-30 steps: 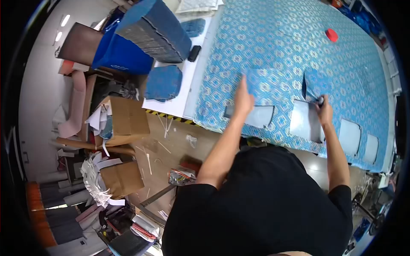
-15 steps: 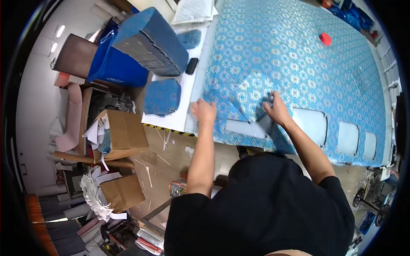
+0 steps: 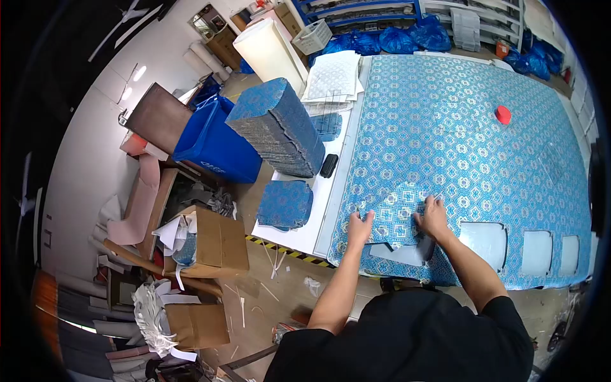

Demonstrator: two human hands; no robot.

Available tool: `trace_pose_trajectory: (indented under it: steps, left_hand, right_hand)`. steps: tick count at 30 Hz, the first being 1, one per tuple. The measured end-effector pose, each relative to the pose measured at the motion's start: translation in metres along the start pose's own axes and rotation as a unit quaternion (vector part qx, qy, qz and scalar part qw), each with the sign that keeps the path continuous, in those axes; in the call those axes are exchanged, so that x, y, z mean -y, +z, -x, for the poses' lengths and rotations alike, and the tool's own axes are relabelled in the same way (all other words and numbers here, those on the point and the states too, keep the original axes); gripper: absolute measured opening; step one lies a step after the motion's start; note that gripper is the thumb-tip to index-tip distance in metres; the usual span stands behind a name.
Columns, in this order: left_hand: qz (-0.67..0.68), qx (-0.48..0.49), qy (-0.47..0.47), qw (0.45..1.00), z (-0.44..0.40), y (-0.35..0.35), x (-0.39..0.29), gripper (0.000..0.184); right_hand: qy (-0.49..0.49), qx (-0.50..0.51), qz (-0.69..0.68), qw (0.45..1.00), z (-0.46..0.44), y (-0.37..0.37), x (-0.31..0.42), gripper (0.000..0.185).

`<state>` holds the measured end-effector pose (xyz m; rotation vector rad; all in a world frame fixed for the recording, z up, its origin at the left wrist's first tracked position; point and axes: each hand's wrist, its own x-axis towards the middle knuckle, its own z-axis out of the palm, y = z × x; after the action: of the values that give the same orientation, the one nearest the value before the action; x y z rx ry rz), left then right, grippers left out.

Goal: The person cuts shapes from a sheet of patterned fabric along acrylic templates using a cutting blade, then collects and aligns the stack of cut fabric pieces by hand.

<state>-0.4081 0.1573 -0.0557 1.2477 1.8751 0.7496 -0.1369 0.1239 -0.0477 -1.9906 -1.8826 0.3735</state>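
A cut piece of blue patterned fabric point(image 3: 398, 213) lies between my hands, over the large sheet of the same pattern. Its lower edge is slightly raised above a pale grey opening point(image 3: 410, 254) in the sheet. At the piece's left edge, my left hand point(image 3: 360, 229) has its thumb and fingers around the border. My right hand point(image 3: 435, 219) is closed on the right edge, with a dark, folded-looking area just below it; part of the grip is hidden.
The patterned sheet point(image 3: 471, 146) covers the table, with more cut-out openings point(image 3: 538, 251) to the right. A red round object point(image 3: 503, 114) lies on it. Left are a tall stack of cut pieces point(image 3: 280, 127), a low stack point(image 3: 285, 204), a black object point(image 3: 329, 165) and a blue bin point(image 3: 216, 143).
My left hand has moved from the sheet's left border to the piece's left edge. The piece now lies spread between both hands. The head view has tilted up, showing more of the room's far end.
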Motion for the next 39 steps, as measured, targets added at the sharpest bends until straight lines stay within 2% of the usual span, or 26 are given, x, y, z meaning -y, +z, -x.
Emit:
trace_pose_trajectory:
  steps: [1, 3, 4, 6, 7, 8, 9, 10, 11, 13, 14, 16, 17, 18, 19, 20, 21, 22, 24, 26, 28, 30, 31, 34, 36, 39]
  left_hand:
    - [0.008, 0.044, -0.023, 0.999, 0.031, -0.018, -0.039, 0.081]
    - [0.037, 0.011, 0.045, 0.998, 0.036, 0.004, -0.011, 0.088]
    - [0.092, 0.037, 0.02, 0.995, 0.031, 0.01, 0.002, 0.084]
    - [0.019, 0.005, 0.096, 0.995, 0.037, 0.004, 0.013, 0.076]
    - [-0.005, 0.023, 0.156, 0.987, 0.047, -0.01, 0.0, 0.077]
    - [-0.026, -0.008, 0.178, 0.984, 0.049, -0.01, 0.004, 0.075]
    - [0.032, 0.031, 0.151, 0.988, 0.058, -0.018, -0.01, 0.069]
    - [0.031, 0.015, 0.223, 0.974, 0.049, -0.017, 0.007, 0.056]
    - [0.173, 0.091, 0.207, 0.958, 0.064, -0.024, -0.012, 0.046]
    - [0.173, 0.083, 0.344, 0.919, 0.032, -0.027, 0.03, 0.039]
    - [0.172, 0.095, 0.345, 0.918, 0.044, -0.025, 0.013, 0.039]
    - [0.204, -0.004, 0.271, 0.941, 0.068, -0.024, -0.015, 0.031]
    - [0.123, 0.012, 0.239, 0.963, 0.057, -0.023, 0.0, 0.025]
    - [0.123, 0.016, 0.243, 0.962, 0.053, -0.021, 0.005, 0.025]
    - [0.132, 0.071, 0.258, 0.955, 0.053, -0.017, 0.007, 0.025]
    - [0.138, 0.123, 0.27, 0.945, 0.052, -0.013, 0.014, 0.024]
    - [0.154, 0.117, 0.31, 0.931, 0.044, -0.009, 0.03, 0.024]
    - [0.145, 0.109, 0.309, 0.934, 0.045, -0.009, 0.031, 0.024]
    - [0.272, 0.168, 0.336, 0.886, 0.054, -0.009, 0.023, 0.023]
    - [0.168, 0.11, 0.346, 0.916, 0.068, -0.015, 0.006, 0.02]
    - [0.176, 0.175, 0.363, 0.898, 0.072, -0.011, 0.0, 0.02]
    - [0.117, 0.159, 0.359, 0.912, 0.063, -0.006, 0.016, 0.023]
    - [0.249, 0.187, 0.256, 0.915, 0.069, -0.002, 0.013, 0.027]
    - [0.196, 0.196, 0.294, 0.915, 0.084, -0.001, -0.001, 0.029]
    - [0.19, 0.17, 0.31, 0.916, 0.091, -0.001, -0.016, 0.033]
    - [0.255, 0.186, 0.249, 0.915, 0.1, 0.001, -0.029, 0.035]
  right_hand:
    - [0.005, 0.012, 0.001, 1.0, 0.007, 0.001, 0.01, 0.078]
    - [-0.031, -0.029, -0.029, 0.999, 0.022, 0.007, 0.026, 0.068]
    - [-0.039, -0.049, -0.027, 0.998, 0.031, 0.006, 0.03, 0.066]
    - [-0.007, -0.034, -0.083, 0.996, 0.04, -0.007, 0.035, 0.054]
    - [0.056, -0.033, -0.114, 0.991, 0.042, -0.016, 0.04, 0.051]
    - [0.078, -0.053, -0.177, 0.98, 0.045, -0.019, 0.033, 0.051]
    - [0.1, -0.064, -0.227, 0.967, 0.045, -0.015, 0.023, 0.053]
    - [0.082, -0.127, -0.256, 0.955, 0.049, -0.018, 0.019, 0.054]
    - [0.062, -0.159, -0.296, 0.94, 0.049, -0.027, 0.015, 0.058]
    - [0.022, -0.175, -0.419, 0.891, 0.049, -0.044, 0.012, 0.061]
    - [0.032, -0.181, -0.417, 0.89, 0.055, -0.053, 0.012, 0.061]
    - [-0.026, -0.131, -0.467, 0.874, 0.061, -0.069, 0.007, 0.063]
    - [-0.033, -0.105, -0.491, 0.864, 0.065, -0.069, 0.002, 0.059]
    - [-0.026, -0.067, -0.494, 0.867, 0.071, -0.07, -0.001, 0.057]
    - [-0.018, -0.029, -0.495, 0.868, 0.078, -0.07, -0.005, 0.055]
    - [-0.012, -0.033, -0.549, 0.835, 0.084, -0.062, -0.002, 0.051]
    - [-0.014, -0.032, -0.557, 0.83, 0.088, -0.053, -0.001, 0.051]
    - [-0.016, -0.031, -0.534, 0.845, 0.095, -0.052, 0.001, 0.05]
    - [-0.052, -0.061, -0.505, 0.859, 0.1, -0.037, 0.002, 0.047]
    - [-0.058, -0.106, -0.505, 0.855, 0.112, -0.062, 0.012, 0.046]
    - [-0.051, -0.097, -0.531, 0.84, 0.117, -0.055, 0.001, 0.052]
    - [-0.025, -0.058, -0.536, 0.842, 0.121, -0.05, -0.015, 0.05]
    - [-0.007, -0.045, -0.557, 0.829, 0.125, -0.054, -0.016, 0.048]
    - [-0.045, -0.041, -0.49, 0.87, 0.126, -0.067, -0.011, 0.046]
    - [-0.014, -0.022, -0.56, 0.828, 0.121, -0.07, -0.009, 0.045]
    - [-0.055, -0.034, -0.517, 0.854, 0.118, -0.089, -0.011, 0.044]
